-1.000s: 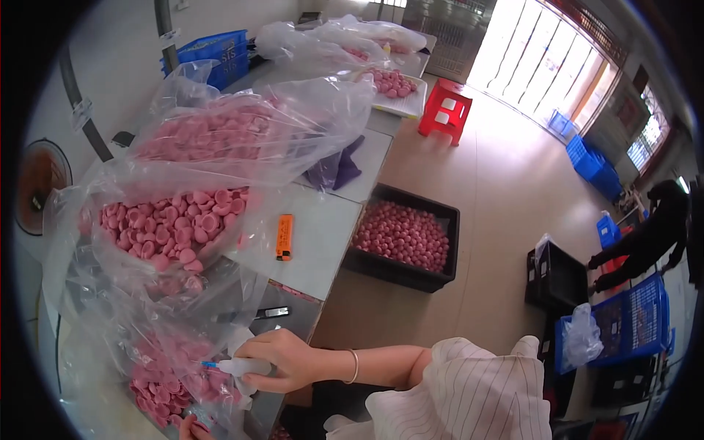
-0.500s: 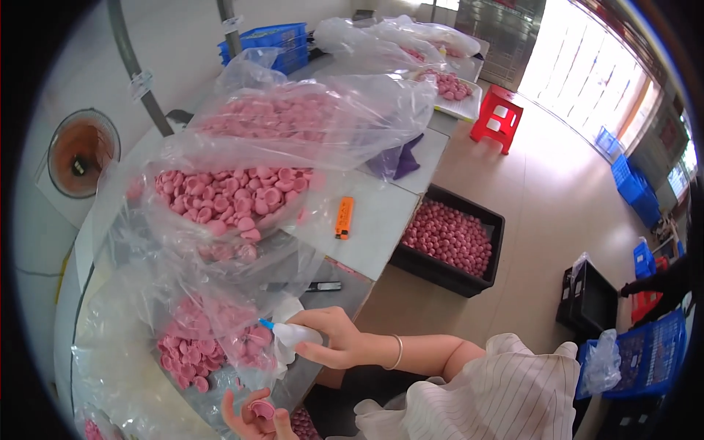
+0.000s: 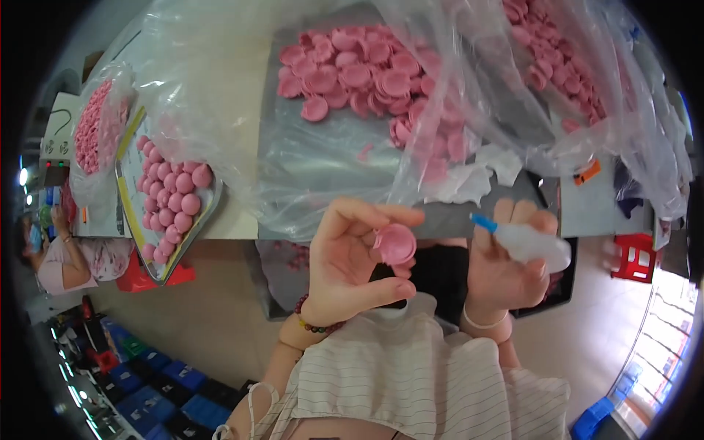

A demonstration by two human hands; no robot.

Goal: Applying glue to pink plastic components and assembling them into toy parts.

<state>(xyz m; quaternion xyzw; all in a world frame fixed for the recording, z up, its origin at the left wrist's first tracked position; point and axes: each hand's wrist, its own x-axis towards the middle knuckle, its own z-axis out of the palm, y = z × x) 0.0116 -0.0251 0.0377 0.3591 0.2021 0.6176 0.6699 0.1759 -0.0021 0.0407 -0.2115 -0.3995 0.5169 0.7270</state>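
In my left hand (image 3: 339,265) is a small pink hollow cap (image 3: 397,243), its open side facing up toward me. The curled fingers hold it while the thumb stays apart from it. My right hand (image 3: 506,277) grips a white squeeze bottle (image 3: 534,249) with a thin blue nozzle, which points left toward the cap without touching it. Both hands are in front of the table's near edge. Beyond them, loose pink caps (image 3: 356,75) lie heaped on a grey work surface (image 3: 301,158), partly under clear plastic. Crumpled white tissue (image 3: 463,185) lies nearest the right hand.
A clear plastic bag (image 3: 506,121) with more pink caps covers the right side. Left, a tray (image 3: 192,238) carries pink balls. An orange lighter (image 3: 587,172) lies at right; a red stool (image 3: 633,257) stands beyond. Another person (image 3: 70,260) sits far left.
The view has swung left and down, bringing both hands to the middle. The left hand still has the pink cap, and the right still has the bottle.
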